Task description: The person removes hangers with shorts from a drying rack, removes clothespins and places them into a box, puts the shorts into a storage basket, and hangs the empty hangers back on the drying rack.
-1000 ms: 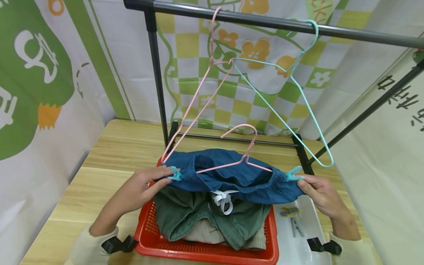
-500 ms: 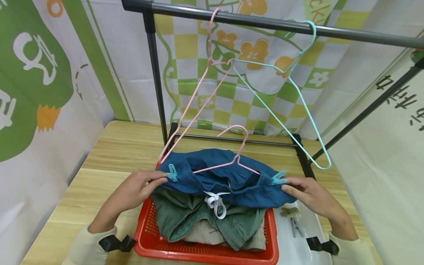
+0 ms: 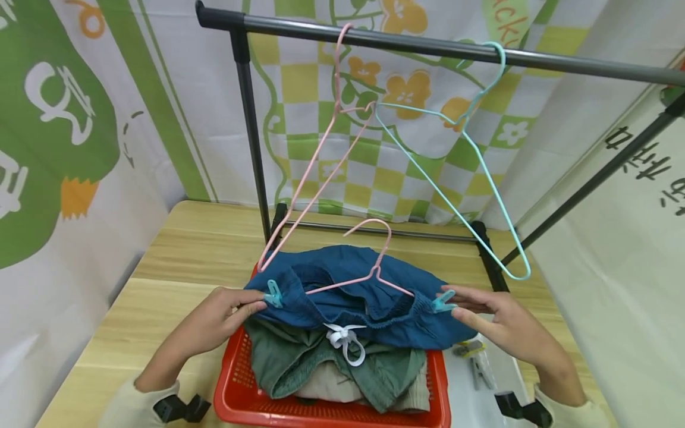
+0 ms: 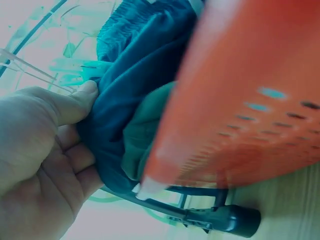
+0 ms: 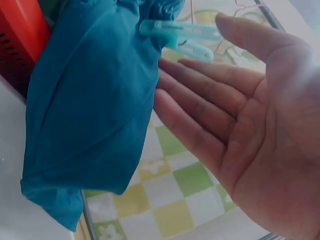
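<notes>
Blue drawstring shorts lie over the basket, with a pink hanger inside the waistband. A turquoise clothespin grips the waistband's left side, and another clothespin sits at its right side. My left hand pinches the shorts' left edge right beside the first clothespin; the left wrist view shows the thumb against the cloth. At the other side my right hand has its fingers spread out. In the right wrist view its thumb stands by the clothespin's handles and its straight fingers lie alongside the cloth.
The red basket holds green shorts and beige clothing. A white tray with grey and yellow clothespins stands to its right. Behind, a black rack carries a pink hanger and a mint hanger.
The shorts with the hanger and clothespins have come slightly left and lower in the view. My right hand moved left along with them, and its fingers have loosened from the right clothespin.
</notes>
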Tool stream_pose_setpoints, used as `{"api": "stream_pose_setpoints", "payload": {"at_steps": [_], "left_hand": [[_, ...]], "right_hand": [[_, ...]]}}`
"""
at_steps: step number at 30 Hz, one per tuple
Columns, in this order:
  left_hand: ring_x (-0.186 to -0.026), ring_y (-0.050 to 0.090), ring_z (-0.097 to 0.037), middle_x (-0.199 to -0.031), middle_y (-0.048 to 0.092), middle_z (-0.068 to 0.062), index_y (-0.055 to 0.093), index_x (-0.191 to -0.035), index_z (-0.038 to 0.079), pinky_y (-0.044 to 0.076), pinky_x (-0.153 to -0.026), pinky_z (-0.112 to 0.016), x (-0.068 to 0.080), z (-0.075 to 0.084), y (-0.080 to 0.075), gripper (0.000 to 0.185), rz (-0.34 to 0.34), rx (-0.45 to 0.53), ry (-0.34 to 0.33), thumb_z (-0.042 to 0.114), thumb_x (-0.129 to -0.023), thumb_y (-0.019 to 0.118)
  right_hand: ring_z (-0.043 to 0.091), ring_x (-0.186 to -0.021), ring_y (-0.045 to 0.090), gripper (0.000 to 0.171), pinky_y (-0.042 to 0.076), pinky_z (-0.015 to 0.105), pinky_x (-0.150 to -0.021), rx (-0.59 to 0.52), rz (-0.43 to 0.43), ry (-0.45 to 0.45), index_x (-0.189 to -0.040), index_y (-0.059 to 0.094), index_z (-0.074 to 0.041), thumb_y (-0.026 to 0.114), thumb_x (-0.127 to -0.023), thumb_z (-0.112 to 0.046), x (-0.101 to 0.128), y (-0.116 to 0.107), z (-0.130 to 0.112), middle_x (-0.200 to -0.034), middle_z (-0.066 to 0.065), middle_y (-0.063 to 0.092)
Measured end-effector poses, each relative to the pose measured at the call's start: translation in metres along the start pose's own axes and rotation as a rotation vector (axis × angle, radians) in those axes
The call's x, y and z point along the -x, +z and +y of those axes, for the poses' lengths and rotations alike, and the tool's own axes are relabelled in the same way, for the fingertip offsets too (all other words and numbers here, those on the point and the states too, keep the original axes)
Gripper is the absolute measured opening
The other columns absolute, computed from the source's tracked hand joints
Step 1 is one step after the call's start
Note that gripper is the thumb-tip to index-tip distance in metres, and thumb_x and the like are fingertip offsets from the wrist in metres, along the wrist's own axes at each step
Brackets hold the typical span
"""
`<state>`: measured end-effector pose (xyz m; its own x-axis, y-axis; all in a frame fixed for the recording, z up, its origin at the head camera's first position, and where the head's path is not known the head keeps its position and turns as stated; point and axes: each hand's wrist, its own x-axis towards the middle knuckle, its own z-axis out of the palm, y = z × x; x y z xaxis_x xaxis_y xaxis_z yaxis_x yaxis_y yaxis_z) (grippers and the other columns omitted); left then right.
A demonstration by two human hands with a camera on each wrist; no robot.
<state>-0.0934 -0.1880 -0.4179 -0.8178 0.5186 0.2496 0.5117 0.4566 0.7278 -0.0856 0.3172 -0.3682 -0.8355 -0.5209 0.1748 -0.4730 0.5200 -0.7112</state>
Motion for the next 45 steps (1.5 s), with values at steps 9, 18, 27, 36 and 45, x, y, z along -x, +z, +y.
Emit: {"api": "stream_pose_setpoints", "payload": {"at_steps": [9, 18, 27, 36, 45], "left_hand": [[-0.073, 0.056, -0.004, -0.086, 0.063, 0.016, 0.078, -0.109, 0.016, 0.047, -0.066, -0.025, 0.004, -0.007, 0.005, 0.018, 0.022, -0.02, 0.033, 0.006, -0.102, 0.064], [-0.062, 0.046, -0.001, -0.07, 0.038, 0.021, 0.071, -0.097, 0.02, 0.043, -0.056, -0.024, 0.004, -0.01, 0.01, 0.019, 0.02, -0.031, 0.074, 0.003, -0.1, 0.066], [-0.062, 0.046, -0.001, -0.07, 0.037, 0.021, 0.07, -0.096, 0.022, 0.043, -0.056, -0.024, 0.005, -0.012, 0.011, 0.018, 0.015, -0.024, 0.07, 0.005, -0.101, 0.065], [-0.063, 0.049, -0.002, -0.07, 0.041, 0.02, 0.072, -0.1, 0.02, 0.044, -0.057, -0.024, 0.006, -0.016, 0.012, 0.017, 0.022, -0.019, 0.06, 0.005, -0.101, 0.065], [-0.071, 0.055, -0.004, -0.08, 0.058, 0.015, 0.076, -0.105, 0.019, 0.046, -0.062, -0.025, 0.008, -0.017, 0.016, 0.017, 0.035, -0.007, 0.046, 0.005, -0.101, 0.065]], "right_hand": [[0.015, -0.102, 0.072, 0.039, 0.056, 0.021, -0.083, 0.113, 0.073, -0.027, -0.135, 0.067, -0.003, 0.073, -0.096, -0.004, -0.006, 0.007, -0.007, -0.125, 0.003, 0.072], [0.017, -0.111, 0.069, 0.04, 0.053, 0.017, -0.087, 0.132, 0.094, -0.045, -0.136, 0.069, -0.007, 0.073, -0.096, -0.003, -0.005, 0.009, -0.009, -0.126, 0.006, 0.072], [0.018, -0.111, 0.068, 0.04, 0.052, 0.016, -0.088, 0.157, 0.141, -0.133, -0.128, 0.072, -0.001, 0.074, -0.089, 0.008, -0.005, 0.012, -0.004, -0.123, -0.002, 0.072], [0.016, -0.091, 0.074, 0.04, 0.048, 0.007, -0.069, 0.215, 0.213, -0.234, -0.121, 0.077, -0.002, 0.077, -0.083, 0.012, -0.006, 0.014, -0.001, -0.112, 0.008, 0.075], [-0.008, -0.051, 0.028, 0.023, 0.024, 0.009, -0.044, 0.182, 0.315, -0.374, -0.114, 0.076, 0.005, 0.074, -0.091, 0.003, -0.001, 0.0, 0.0, -0.105, 0.017, 0.076]]}}
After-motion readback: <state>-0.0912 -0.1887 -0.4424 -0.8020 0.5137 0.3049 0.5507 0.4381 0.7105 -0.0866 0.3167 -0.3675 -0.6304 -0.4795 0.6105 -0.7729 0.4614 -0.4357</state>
